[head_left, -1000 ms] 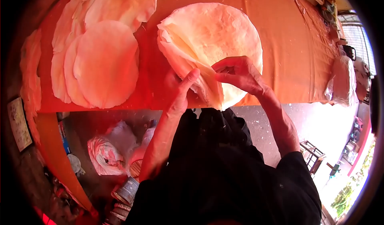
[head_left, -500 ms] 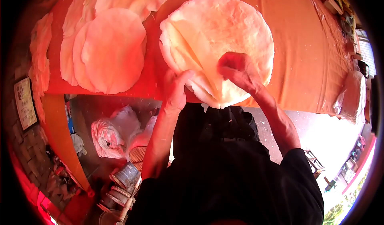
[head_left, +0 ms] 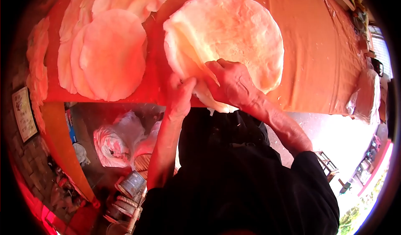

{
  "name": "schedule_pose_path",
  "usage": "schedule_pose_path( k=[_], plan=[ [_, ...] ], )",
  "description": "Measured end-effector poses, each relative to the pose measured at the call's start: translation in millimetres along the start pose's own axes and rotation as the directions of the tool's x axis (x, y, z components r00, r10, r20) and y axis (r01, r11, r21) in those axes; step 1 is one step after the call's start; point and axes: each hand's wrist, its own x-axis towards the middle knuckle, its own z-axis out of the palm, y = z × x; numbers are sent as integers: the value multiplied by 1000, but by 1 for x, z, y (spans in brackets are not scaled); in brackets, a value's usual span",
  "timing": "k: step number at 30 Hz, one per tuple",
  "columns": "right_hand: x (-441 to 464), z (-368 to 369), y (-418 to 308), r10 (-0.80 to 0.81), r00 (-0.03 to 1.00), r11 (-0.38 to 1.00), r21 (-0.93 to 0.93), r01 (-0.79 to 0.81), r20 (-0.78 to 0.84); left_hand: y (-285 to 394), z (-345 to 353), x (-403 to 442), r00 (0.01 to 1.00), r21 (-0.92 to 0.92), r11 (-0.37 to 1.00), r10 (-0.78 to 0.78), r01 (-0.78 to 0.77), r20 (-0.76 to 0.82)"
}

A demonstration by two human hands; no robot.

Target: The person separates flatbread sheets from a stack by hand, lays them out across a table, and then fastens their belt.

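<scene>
The round sheet (head_left: 238, 30) lay folded only along its near-left side, left hand (head_left: 180, 96) and right hand (head_left: 234, 83) gripping it.

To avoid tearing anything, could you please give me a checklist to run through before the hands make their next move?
1. Left hand at the near left edge of the round sheet: ok.
2. Right hand at the fold: ok.
3. Firmness of the right hand's grip: cannot tell, fingertips hidden.
4. Round sheet well back from the front edge of the table: not ok, it reaches there.
5. Pile of sheets apart from the round sheet: ok.
</scene>
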Motion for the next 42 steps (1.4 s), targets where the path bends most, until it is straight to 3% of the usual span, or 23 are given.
schedule_pose_path(
  k=[2, 7, 8, 10, 13, 15, 16, 18, 19, 20, 22, 24, 26, 30, 31, 32, 34, 35, 36, 38, 39, 40, 42],
  plan=[
    [0, 1, 6, 27, 1000, 994, -102, -26, 10, -12, -3, 0, 990, -90, 996, 0, -13, -141],
    [-3, 38, 13, -121, 992, 966, -226, 128, 44, -34, -20, 3, 976, -336, 931, -188, 143, -106],
    [0, 39, 11, -76, 996, 991, -108, 81, 47, -41, -31, 6, 978, -294, 948, -166, 124, -124],
    [14, 8, 9, 115, 964, 963, -265, -49, 240, -45, -52, 6, 978, -283, 948, -179, 143, -105],
    [21, -77, 88, -2, 1000, 995, -98, 2, 5, -45, -64, 6, 987, -275, 953, -152, 130, -60],
    [12, -144, 144, 129, 976, 883, 469, -32, -177, -50, -87, 10, 974, -284, 938, -221, 199, -47],
    [9, -195, 137, 312, 925, 945, 168, -279, -216, -51, -91, 13, 971, -301, 929, -236, 216, -34],
    [3, -285, 145, 304, 888, 902, -197, -385, -346, -52, -93, 18, 964, -336, 908, -267, 250, -6],
    [1, -327, 145, 309, 874, 884, -225, -409, -374, -53, -93, 20, 960, -328, 907, -280, 264, -2],
    [-10, -377, 207, 263, 897, 963, 34, -269, -355, -53, -95, 21, 954, -330, 901, -300, 282, -3],
    [4, -427, 176, 286, 792, 920, -76, -384, -539, -52, -98, 20, 944, -338, 890, -329, 307, -10],
    [14, -430, 118, 44, 787, 669, -567, -481, -615, -44, -90, 16, 946, -311, 904, -323, 294, -43],
    [7, -434, 157, -416, 817, 433, -877, -208, -399, -37, -86, 11, 946, -329, 896, -324, 297, -28],
    [-9, -351, 190, 196, 954, 373, -882, -288, -229, -36, -93, 0, 961, -390, 879, -265, 275, 81],
    [-16, -309, 202, 226, 935, 583, -731, -355, -274, -34, -90, -4, 966, -390, 884, -234, 257, 107],
    [-22, -268, 232, 218, 964, 494, -835, -242, -151, -29, -86, -9, 976, -344, 915, -175, 210, 131],
    [-17, -183, 180, 186, 982, 957, -233, -174, 34, -4, -53, -23, 982, -252, 962, -61, 106, 179],
    [-16, -134, 144, 104, 989, 988, 101, -115, 109, 4, -38, -24, 985, -146, 989, 6, 20, 174],
    [-8, -115, 86, 209, 904, 885, 321, -338, 374, 12, -22, -23, 979, -75, 996, 66, -53, 195],
    [-1, -71, 16, 190, 896, 889, 317, -330, 401, 20, -2, -19, 970, -1, 995, 98, -100, 221],
    [-1, -52, 10, 55, 913, 885, 403, -232, 405, 23, 6, -18, 969, -21, 995, 97, -95, 228],
    [4, -34, 10, -112, 975, 913, 407, 25, 193, 18, 1, -16, 980, -28, 997, 80, -76, 182],
    [6, -43, 8, 131, 891, 835, 437, -336, 434, 12, -4, -11, 987, 1, 998, 65, -66, 148]
  ],
)
